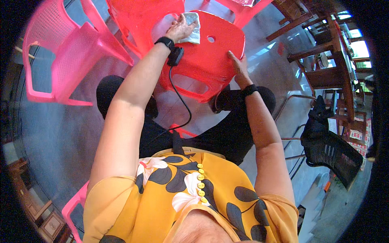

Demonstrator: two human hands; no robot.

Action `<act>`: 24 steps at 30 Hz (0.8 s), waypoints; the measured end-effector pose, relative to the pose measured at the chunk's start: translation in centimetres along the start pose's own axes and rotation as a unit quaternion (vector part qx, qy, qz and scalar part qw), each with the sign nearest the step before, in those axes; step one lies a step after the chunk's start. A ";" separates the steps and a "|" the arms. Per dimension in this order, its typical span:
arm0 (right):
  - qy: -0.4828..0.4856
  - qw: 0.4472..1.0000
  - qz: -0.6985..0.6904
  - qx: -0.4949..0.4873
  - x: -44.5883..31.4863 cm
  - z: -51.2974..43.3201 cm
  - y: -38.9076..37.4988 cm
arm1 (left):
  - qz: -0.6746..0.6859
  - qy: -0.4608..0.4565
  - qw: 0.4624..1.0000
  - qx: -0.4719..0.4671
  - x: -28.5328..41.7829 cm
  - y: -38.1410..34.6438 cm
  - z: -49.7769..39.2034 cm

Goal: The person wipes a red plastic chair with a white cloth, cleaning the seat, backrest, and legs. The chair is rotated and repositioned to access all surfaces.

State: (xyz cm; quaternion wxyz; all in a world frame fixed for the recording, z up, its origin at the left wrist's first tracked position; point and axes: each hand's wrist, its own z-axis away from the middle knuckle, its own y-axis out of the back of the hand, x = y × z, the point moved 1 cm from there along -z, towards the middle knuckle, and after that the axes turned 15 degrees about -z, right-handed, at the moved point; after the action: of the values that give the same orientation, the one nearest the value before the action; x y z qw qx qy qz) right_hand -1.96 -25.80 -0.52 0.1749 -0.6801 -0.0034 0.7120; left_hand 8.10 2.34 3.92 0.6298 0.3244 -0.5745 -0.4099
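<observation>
A red plastic chair (218,65) lies tilted before me, between my knees, with a small round hole in its panel and a long opening at its near end. Under my left hand (180,29) is a pale folded cloth (194,35), gripped by the fingers and touching the red panel. My right hand (238,65) holds the right edge of the same chair, thumb on top and the other fingers hidden. A black wristband is on each wrist. Beside the left one a small black device (175,56) hangs on a black cable (186,106).
A pink plastic chair (73,57) stands at the left, and more red plastic furniture (133,18) is at the top. Wooden furniture (325,76) and a black chair (328,152) with metal legs are on the right. Part of another pink chair (73,209) shows at lower left.
</observation>
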 end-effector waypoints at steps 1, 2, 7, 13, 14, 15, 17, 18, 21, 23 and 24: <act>0.000 0.999 0.027 0.041 0.4 0.0 0.0 | -0.031 -0.022 0.999 0.002 0.2 -0.3 -1.0; 0.011 0.999 0.020 0.027 0.7 0.4 0.1 | -0.032 -0.043 0.999 0.009 0.1 -0.4 -1.8; 0.056 0.983 0.115 0.131 1.4 0.7 -0.9 | 0.043 -0.117 0.992 0.008 -3.7 -1.6 -3.7; 0.051 0.987 0.072 0.131 1.3 0.5 -1.2 | -0.163 -0.131 0.964 0.166 -9.9 -5.8 2.2; 0.052 0.985 0.090 0.141 1.2 0.4 -1.3 | -0.134 -0.098 0.964 0.206 -10.0 -7.0 4.1; 0.055 0.981 0.110 0.152 1.1 0.5 -1.3 | -0.071 -0.049 0.968 0.237 -9.7 -8.6 6.4; 0.066 0.984 0.100 0.135 0.7 0.7 -1.6 | 0.251 0.105 0.935 0.229 -8.7 -11.2 8.5; 0.063 0.985 0.093 0.133 0.4 0.9 -1.7 | 0.373 0.086 0.883 0.272 -8.1 -12.6 9.6; 0.055 0.983 0.113 0.135 -0.5 1.5 -2.2 | 0.096 0.201 0.963 0.152 -8.9 -15.1 10.6; 0.051 0.978 0.140 0.144 -0.7 1.8 -2.6 | 0.033 0.223 0.967 0.116 -10.4 -16.0 10.2; 0.051 0.975 0.155 0.149 -0.7 1.8 -2.8 | 0.044 0.220 0.967 0.119 -11.2 -16.1 10.0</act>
State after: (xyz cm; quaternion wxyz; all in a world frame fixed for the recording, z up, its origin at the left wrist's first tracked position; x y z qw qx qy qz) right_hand -2.98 -22.97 0.96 0.1615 -0.6737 0.2170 0.6877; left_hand -4.10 5.62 -14.08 0.7152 0.4537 -0.4799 -0.2291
